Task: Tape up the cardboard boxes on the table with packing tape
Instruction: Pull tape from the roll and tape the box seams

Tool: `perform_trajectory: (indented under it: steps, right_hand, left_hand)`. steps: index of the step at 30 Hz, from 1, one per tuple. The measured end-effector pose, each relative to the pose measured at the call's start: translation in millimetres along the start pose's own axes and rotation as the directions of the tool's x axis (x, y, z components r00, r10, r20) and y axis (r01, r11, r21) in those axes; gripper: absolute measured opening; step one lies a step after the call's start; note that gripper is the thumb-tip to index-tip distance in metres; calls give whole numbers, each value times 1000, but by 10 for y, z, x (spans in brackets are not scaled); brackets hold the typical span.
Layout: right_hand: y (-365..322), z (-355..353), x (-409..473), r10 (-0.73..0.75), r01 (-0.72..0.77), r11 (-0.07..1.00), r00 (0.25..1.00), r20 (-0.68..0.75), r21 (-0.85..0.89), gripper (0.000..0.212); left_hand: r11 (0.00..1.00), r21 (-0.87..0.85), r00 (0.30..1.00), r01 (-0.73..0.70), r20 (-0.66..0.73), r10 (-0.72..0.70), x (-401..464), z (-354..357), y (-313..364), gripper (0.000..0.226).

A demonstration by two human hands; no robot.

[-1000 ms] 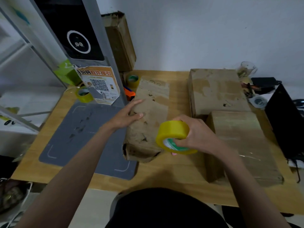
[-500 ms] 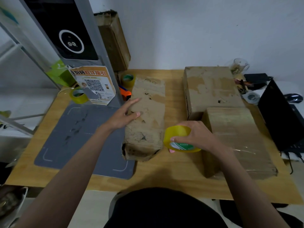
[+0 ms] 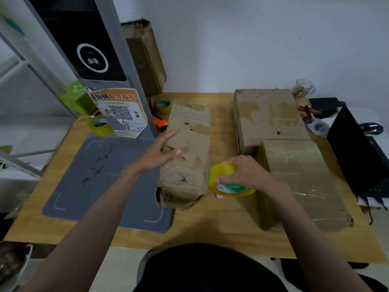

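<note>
A long worn cardboard box (image 3: pixel 189 144) lies lengthwise in the middle of the wooden table (image 3: pixel 221 224), its near end torn open. My left hand (image 3: pixel 160 152) rests flat on the box's left top edge, fingers spread. My right hand (image 3: pixel 244 173) grips a yellow roll of packing tape (image 3: pixel 227 182) just right of the box's near end, low over the table. A large flat box (image 3: pixel 267 119) lies at the back right. In front of it sits a box wrapped in clear tape (image 3: pixel 303 182).
A grey mat (image 3: pixel 101 175) covers the table's left part. Two more tape rolls (image 3: pixel 100 125) (image 3: pixel 163 106) and an orange cutter (image 3: pixel 160 123) lie behind it near a grey stand with a QR poster (image 3: pixel 120 112). A black laptop (image 3: pixel 355 157) stands at the right edge.
My right hand has lowered the tape roll toward the table, beside the box's near right corner. My left hand stays on the box.
</note>
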State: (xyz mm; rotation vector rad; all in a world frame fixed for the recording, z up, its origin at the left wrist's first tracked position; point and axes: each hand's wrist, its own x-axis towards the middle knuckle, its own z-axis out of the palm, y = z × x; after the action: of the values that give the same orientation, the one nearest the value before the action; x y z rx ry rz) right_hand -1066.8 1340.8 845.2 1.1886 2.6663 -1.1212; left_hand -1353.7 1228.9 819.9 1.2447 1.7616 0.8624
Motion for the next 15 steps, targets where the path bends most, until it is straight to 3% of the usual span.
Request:
perform_trajectory:
  steps: [3,5,9,13,15]
  right_hand:
    - [-39,-14,-6,-9,9,1000,1000,12,8,60]
    - [-48,-11,-5,-5,5,1000,1000,18,7,59]
    - [-80,16,37,-10,11,999,1000,29,-37,71]
    - [-22,21,35,-48,48,999,997,64,-6,60]
    - [54,70,-25,-72,71,997,991,109,14,66]
  left_hand:
    - [999,1,991,32,133,-32,-72,-49,-5,110]
    - [999,28,981,39,190,-43,-92,-85,-26,123]
    - [998,58,973,40,225,-52,-69,-122,-52,130]
    - [999,8,974,37,224,-38,-89,-188,-113,128]
    - [999,-26,975,41,220,-35,-106,-218,-144,128]
